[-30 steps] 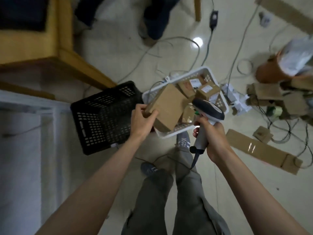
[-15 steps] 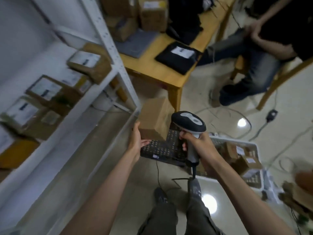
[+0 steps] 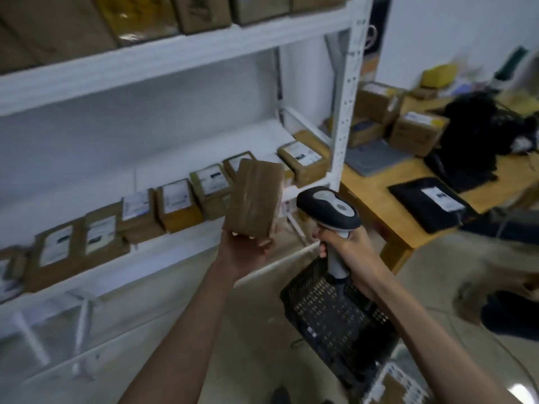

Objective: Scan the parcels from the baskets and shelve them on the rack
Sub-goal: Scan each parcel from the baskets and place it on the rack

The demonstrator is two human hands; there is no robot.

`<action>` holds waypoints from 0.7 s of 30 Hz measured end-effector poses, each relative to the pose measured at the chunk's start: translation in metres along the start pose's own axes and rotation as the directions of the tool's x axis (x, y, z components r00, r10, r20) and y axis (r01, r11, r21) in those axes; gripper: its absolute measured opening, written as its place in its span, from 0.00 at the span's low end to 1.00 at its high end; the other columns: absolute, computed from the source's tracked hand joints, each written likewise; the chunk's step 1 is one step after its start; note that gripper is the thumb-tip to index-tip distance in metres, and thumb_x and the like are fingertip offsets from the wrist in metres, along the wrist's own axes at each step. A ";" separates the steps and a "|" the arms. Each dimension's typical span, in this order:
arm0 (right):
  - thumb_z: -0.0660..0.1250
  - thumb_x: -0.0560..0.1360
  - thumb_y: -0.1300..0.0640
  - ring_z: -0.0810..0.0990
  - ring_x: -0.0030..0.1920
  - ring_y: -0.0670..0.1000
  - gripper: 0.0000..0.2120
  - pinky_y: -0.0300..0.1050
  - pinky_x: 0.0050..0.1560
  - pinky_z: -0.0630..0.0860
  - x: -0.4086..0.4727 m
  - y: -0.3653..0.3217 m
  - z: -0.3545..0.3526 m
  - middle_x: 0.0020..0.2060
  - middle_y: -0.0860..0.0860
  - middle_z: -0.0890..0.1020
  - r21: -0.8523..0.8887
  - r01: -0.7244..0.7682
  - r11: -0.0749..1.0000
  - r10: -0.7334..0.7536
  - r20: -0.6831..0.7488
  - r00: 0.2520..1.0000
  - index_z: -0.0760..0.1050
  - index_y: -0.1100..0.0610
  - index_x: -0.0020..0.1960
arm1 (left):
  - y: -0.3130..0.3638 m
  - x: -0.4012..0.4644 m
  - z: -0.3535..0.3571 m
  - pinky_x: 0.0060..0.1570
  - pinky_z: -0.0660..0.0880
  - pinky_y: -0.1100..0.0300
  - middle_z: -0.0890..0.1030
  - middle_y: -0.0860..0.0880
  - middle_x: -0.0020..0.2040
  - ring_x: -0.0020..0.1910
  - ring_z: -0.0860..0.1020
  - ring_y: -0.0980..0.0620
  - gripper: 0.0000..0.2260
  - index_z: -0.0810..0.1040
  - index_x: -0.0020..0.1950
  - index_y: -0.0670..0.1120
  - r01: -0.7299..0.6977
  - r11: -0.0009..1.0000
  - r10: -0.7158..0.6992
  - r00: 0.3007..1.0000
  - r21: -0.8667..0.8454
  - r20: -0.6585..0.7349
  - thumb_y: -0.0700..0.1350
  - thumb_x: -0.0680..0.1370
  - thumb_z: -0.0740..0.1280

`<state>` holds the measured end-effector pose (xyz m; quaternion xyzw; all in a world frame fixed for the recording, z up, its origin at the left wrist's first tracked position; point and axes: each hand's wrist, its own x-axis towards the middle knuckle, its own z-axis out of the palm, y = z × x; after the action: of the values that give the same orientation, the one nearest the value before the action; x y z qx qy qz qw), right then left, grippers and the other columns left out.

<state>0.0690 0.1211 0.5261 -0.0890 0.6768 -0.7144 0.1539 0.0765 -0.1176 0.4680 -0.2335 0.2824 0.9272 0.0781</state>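
Observation:
My left hand [image 3: 246,249] holds a brown cardboard parcel [image 3: 254,199] upright from below, its taped plain side toward me, in front of the white rack [image 3: 151,62]. Just to its right, my right hand [image 3: 342,243] grips a black-and-grey barcode scanner [image 3: 328,209] by the handle, head level with the parcel. Behind the parcel, the rack's middle shelf carries a row of several labelled brown parcels [image 3: 178,204]. The black basket [image 3: 335,319] stands on the floor under my right forearm. A corner of the white basket [image 3: 393,383] shows at the bottom edge.
The rack's top shelf holds more boxes [image 3: 201,11]. A wooden table [image 3: 388,208] right of the rack carries several boxes, a black mailer bag [image 3: 431,202] and a grey pad. A seated person's legs [image 3: 507,304] are at the right. The lower shelf [image 3: 116,325] looks bare.
My view swung up from the floor baskets to the rack. My left hand carried the parcel up from the white basket to the middle shelf's height; the scanner rose alongside.

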 end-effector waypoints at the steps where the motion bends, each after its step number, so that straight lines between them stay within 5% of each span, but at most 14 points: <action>1: 0.69 0.79 0.65 0.78 0.33 0.51 0.02 0.42 0.36 0.77 0.001 -0.006 0.004 0.33 0.53 0.82 -0.004 0.012 1.000 -0.012 0.031 0.999 0.79 0.60 0.49 | 0.005 -0.007 0.001 0.40 0.62 0.55 0.74 0.36 0.64 0.47 0.74 0.43 0.26 0.70 0.71 0.42 -0.016 1.000 0.016 0.999 0.002 0.052 0.57 0.82 0.49; 5: 0.70 0.79 0.64 0.77 0.33 0.52 0.03 0.45 0.37 0.75 0.002 -0.024 0.013 0.32 0.57 0.79 -0.105 0.107 0.989 -0.086 0.189 0.978 0.78 0.64 0.49 | 0.021 -0.027 0.001 0.42 0.61 0.56 0.76 0.38 0.62 0.46 0.72 0.45 0.28 0.74 0.70 0.41 -0.053 0.998 0.061 0.981 -0.045 0.183 0.58 0.83 0.47; 13: 0.72 0.77 0.65 0.78 0.31 0.42 0.08 0.37 0.33 0.75 0.005 -0.053 0.015 0.32 0.47 0.81 -0.356 0.342 0.870 -0.196 0.388 0.901 0.77 0.53 0.46 | 0.039 -0.055 0.000 0.49 0.68 0.58 0.81 0.42 0.60 0.50 0.76 0.47 0.29 0.78 0.68 0.42 -0.136 0.987 0.158 0.895 -0.083 0.417 0.55 0.85 0.43; 18: 0.77 0.71 0.63 0.74 0.43 0.31 0.21 0.24 0.42 0.72 0.017 -0.063 0.023 0.44 0.35 0.76 -0.482 0.543 0.688 -0.353 0.431 0.830 0.72 0.46 0.54 | 0.042 -0.072 0.003 0.46 0.70 0.59 0.81 0.42 0.56 0.46 0.76 0.47 0.24 0.80 0.63 0.42 -0.219 0.971 0.237 0.903 -0.092 0.358 0.52 0.84 0.50; 21: 0.77 0.72 0.59 0.78 0.46 0.37 0.18 0.29 0.46 0.76 0.027 -0.069 0.023 0.46 0.36 0.78 -0.477 0.641 0.601 -0.443 0.469 0.764 0.74 0.48 0.57 | 0.043 -0.081 0.005 0.45 0.70 0.60 0.81 0.41 0.56 0.44 0.74 0.47 0.22 0.80 0.63 0.42 -0.275 0.960 0.278 0.905 -0.055 0.322 0.53 0.82 0.56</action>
<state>0.0449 0.0927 0.5945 -0.4459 0.7772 -0.4440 -0.0091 0.1340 -0.1513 0.5313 -0.0347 0.2919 0.9558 -0.0094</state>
